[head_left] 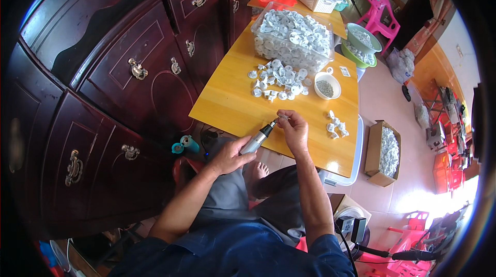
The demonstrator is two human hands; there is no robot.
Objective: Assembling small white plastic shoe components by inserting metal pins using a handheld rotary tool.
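My left hand point(228, 158) is wrapped round a silver-and-black electric screwdriver point(254, 143), which slants up to the right over the table's near edge. At its tip, my right hand point(295, 131) pinches a small whitish plastic part point(282, 117), largely covered by the fingers. Beyond the hands lies a loose pile of white plastic parts point(281, 78) with round discs. A white bowl point(336, 92) of tiny metal pieces, apparently screws, stands right of that pile. Several similar white parts point(337, 128) lie apart, to the right of my right hand.
A clear plastic bin point(294, 49) heaped with white parts stands on the yellow wooden table point(232, 91). Dark red cabinets point(139, 96) line the left side. On the right are basins point(373, 44), a cardboard box point(377, 153) of white parts and a pink chair point(381, 16).
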